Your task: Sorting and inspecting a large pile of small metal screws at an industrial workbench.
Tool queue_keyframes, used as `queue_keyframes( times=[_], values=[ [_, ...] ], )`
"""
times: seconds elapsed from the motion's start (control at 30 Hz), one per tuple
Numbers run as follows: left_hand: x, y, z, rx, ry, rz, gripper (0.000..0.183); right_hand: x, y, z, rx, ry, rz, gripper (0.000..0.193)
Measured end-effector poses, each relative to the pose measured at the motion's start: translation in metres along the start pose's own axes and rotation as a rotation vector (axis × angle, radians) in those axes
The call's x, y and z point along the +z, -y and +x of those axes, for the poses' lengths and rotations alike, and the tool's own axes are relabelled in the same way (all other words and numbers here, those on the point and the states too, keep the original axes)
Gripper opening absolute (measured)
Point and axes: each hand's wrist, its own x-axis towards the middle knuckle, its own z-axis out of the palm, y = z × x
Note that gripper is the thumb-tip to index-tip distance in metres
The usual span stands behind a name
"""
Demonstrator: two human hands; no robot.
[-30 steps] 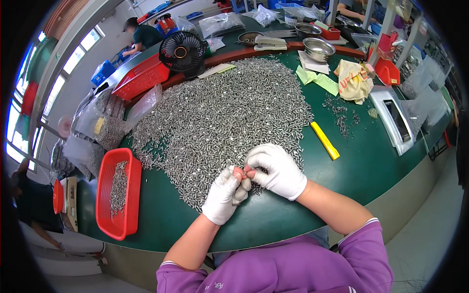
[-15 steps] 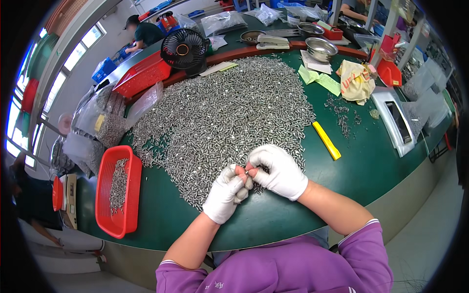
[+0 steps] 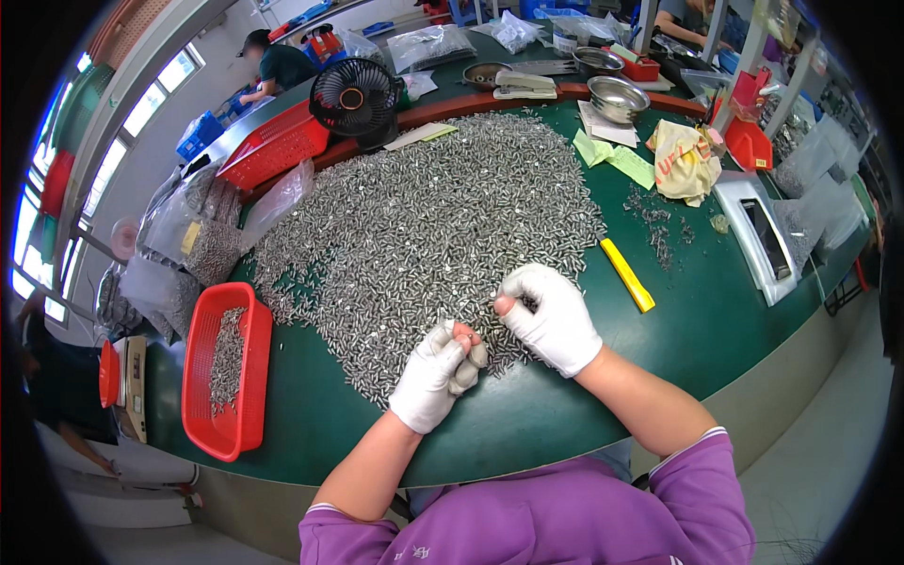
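A broad heap of small silvery metal pins (image 3: 452,217) covers the middle of the green table (image 3: 311,395). My left hand (image 3: 435,377), in a white glove with bare fingertips, is at the heap's near edge. Thumb and forefinger pinch one small metal pin there, only its tip showing. To its right, my right hand (image 3: 551,320), gloved the same way, hovers over the near right part of the heap. Its fingers are curled in with the thumb against them; whatever they hold, if anything, is hidden. The two hands are apart.
A red basket (image 3: 259,377) partly filled with pins stands at left. Right of the heap lie a yellow tool (image 3: 628,275), scattered dark bits (image 3: 659,231) and a crumpled cloth bag (image 3: 685,162). A black fan (image 3: 355,99) and metal bowls (image 3: 618,98) stand along the back.
My right hand has drawn away from the left, a little to the right and up. Earlier their fingertips met. My left hand stays nearly in place, still pinching.
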Motion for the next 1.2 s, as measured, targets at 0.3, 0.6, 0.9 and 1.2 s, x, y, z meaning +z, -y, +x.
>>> queue_keyframes(
  times=[0.3, 0.6, 0.9, 1.2],
  values=[
    [0.007, -0.005, 0.002, -0.009, 0.012, -0.049, 0.011, -0.006, -0.015, 0.012, -0.036, -0.129, -0.141, 0.011],
    [0.026, -0.008, -0.011, 0.101, -0.113, 0.550, 0.012, -0.043, -0.009, 0.022, -0.063, -0.291, -0.365, 0.011],
    [0.049, 0.021, -0.056, 0.211, -0.132, 1.590, 0.013, -0.108, -0.015, -0.025, 0.431, -0.044, -0.852, 0.030],
    [0.037, 0.047, -0.054, 0.387, -0.244, 1.772, 0.012, -0.110, -0.049, -0.037, 0.484, -0.175, -0.874, 0.025]
  ],
)
